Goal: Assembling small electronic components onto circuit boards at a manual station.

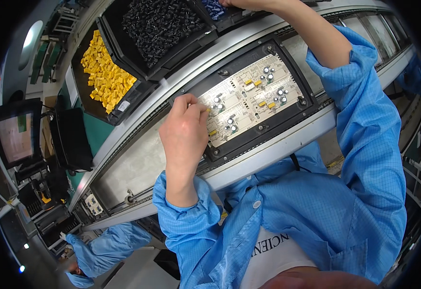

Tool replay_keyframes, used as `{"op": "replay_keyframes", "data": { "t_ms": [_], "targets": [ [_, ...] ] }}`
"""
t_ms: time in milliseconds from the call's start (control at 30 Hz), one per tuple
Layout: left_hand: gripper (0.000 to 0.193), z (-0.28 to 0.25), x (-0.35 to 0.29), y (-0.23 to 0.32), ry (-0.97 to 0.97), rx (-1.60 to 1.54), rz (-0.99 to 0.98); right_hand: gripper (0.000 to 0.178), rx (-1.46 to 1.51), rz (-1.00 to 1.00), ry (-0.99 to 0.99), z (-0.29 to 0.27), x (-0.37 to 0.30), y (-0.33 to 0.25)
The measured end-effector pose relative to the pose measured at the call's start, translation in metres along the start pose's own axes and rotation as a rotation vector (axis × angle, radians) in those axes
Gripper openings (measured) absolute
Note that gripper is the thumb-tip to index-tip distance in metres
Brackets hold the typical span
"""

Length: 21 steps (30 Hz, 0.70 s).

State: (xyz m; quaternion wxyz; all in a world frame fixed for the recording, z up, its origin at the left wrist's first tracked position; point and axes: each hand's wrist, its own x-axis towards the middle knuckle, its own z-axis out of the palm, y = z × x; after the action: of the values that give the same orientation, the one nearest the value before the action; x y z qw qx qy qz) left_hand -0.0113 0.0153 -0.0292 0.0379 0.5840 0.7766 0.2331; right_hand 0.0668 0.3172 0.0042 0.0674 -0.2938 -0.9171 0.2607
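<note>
My left hand (185, 130) is over the left end of a pale circuit board (239, 107). Its thumb and fingers are pinched on a small yellow block-shaped component (208, 110), of which only a sliver shows. The board sits in a black carrier frame (263, 129) and bears several round capacitors (268, 73) and yellow block components (262, 103). At the top edge my right hand (249, 4) reaches into a bin of small blue components (213, 8). Its fingers are mostly cut off by the picture's edge, so their grip is hidden.
The carrier rests on a metal-railed conveyor (138, 156). Beyond the rail stand a bin of yellow components (105, 77) and a bin of black components (160, 29). A monitor (15, 135) is at far left. Another person in blue (106, 250) works at lower left.
</note>
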Motion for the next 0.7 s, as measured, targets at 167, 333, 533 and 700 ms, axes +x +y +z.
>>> {"op": "replay_keyframes", "data": {
  "t_ms": [167, 333, 533, 700],
  "targets": [
    [0.004, 0.002, -0.002, 0.0, -0.011, 0.004, 0.011, 0.015, 0.659, 0.058, 0.063, -0.006, -0.002, 0.009],
    [0.007, 0.006, 0.001, 0.006, -0.007, 0.033, 0.034, 0.014, 1.435, 0.105, 0.071, -0.001, 0.009, 0.03],
    [0.011, 0.005, 0.001, -0.001, 0.013, -0.138, 0.018, 0.013, 1.699, 0.064, -0.163, -0.006, -0.032, 0.011],
    [0.025, -0.011, -0.001, -0.015, 0.153, -1.042, -0.582, 0.016, 1.266, 0.005, -0.435, 0.012, -0.098, -0.018]
  ]
}}
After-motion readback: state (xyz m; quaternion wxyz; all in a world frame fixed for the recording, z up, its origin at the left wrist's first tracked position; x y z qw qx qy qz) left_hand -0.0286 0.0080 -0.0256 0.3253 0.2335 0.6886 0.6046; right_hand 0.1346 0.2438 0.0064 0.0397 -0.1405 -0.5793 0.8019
